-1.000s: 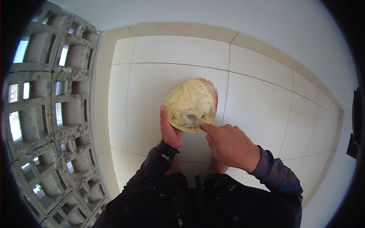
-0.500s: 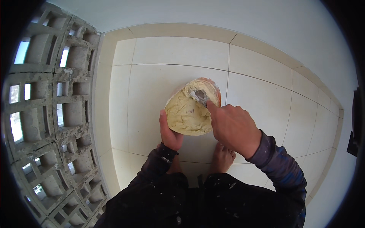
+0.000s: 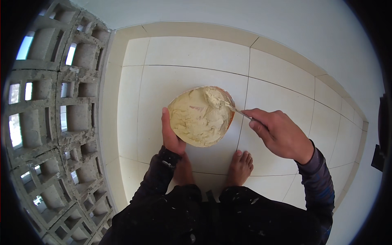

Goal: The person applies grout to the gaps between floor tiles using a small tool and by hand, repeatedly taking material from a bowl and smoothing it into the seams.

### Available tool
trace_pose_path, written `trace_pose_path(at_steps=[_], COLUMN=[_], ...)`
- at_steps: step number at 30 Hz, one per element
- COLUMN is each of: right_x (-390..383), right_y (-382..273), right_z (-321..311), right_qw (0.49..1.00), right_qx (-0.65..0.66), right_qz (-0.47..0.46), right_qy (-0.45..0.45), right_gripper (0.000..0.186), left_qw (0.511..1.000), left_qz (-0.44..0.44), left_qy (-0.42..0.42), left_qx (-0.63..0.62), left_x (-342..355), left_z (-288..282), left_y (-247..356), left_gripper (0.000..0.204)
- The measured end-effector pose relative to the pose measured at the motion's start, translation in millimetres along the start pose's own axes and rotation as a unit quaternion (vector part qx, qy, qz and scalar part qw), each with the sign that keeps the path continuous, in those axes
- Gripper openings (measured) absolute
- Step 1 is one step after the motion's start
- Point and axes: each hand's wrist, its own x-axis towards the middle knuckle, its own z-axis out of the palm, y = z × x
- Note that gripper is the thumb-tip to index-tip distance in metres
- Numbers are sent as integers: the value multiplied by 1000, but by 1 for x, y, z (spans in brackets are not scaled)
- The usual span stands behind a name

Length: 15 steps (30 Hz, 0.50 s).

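Note:
A rounded orange-rimmed container (image 3: 194, 124) full of pale, creamy paste is gripped at its left side by my left hand (image 3: 171, 132), whose thumb lies along the rim. My right hand (image 3: 279, 132), beyond the container's right side, is closed on the handle of a thin metal spatula (image 3: 244, 112). The spatula reaches over the upper right rim, and its blade is coated in a lump of paste, so its shape is hidden.
Below are my bare feet (image 3: 240, 169) on cream floor tiles (image 3: 281, 106). A pierced grey block wall (image 3: 38, 110) runs along the left, a white wall (image 3: 253, 16) curves round the far side and right, and a dark object (image 3: 377, 157) sits at the far right edge.
My right hand has drawn to the right with the spatula, whose blade now carries paste near the upper rim. My left hand and the container have shifted a little left, uncovering more of both feet.

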Motion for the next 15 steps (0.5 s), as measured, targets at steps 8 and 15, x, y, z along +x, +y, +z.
trace_pose_path(at_steps=[8,15], right_x=[-6,-17], right_y=[10,-9], right_z=[22,60], right_qw=[994,997], right_qx=[43,42], right_qz=[49,56], right_qy=[-84,-31], right_gripper=[26,37], left_qw=[999,998], left_qz=[-27,21], left_qy=[-3,48], left_qx=[-40,-28], left_x=[5,-1], left_z=[8,42], left_y=[11,4], left_gripper=[71,67])
